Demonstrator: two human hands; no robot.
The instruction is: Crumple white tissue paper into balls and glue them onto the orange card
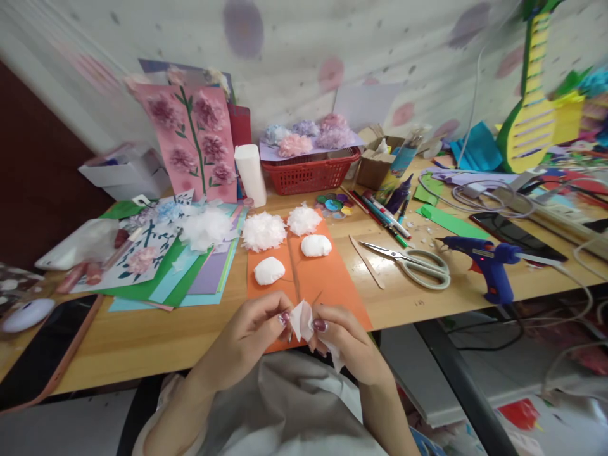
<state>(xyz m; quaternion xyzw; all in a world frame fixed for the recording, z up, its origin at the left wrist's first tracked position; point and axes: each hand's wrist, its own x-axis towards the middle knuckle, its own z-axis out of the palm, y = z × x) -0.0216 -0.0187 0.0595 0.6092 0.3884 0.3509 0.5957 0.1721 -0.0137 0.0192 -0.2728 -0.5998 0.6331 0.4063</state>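
Note:
Between my fingertips is a small piece of white tissue paper (301,320), pinched on one side by my left hand (256,329) and on the other by my right hand (349,339). More thin white paper hangs below my right fingers. Both hands are closed, over the near end of an orange sheet (327,285) with a line down its middle. On that sheet lie two white ruffled paper puffs, a left one (264,231) and a right one (304,219). Nearer me are two smooth white pads, one on the left (269,271) and one on the right (316,245).
Scissors (413,259), a wooden stick (367,261) and a blue glue gun (489,259) lie to the right. Coloured sheets and loose white tissue (205,227) are at left. Behind stand a red basket (311,174), a white cylinder (251,174) and a pink flower picture (190,139).

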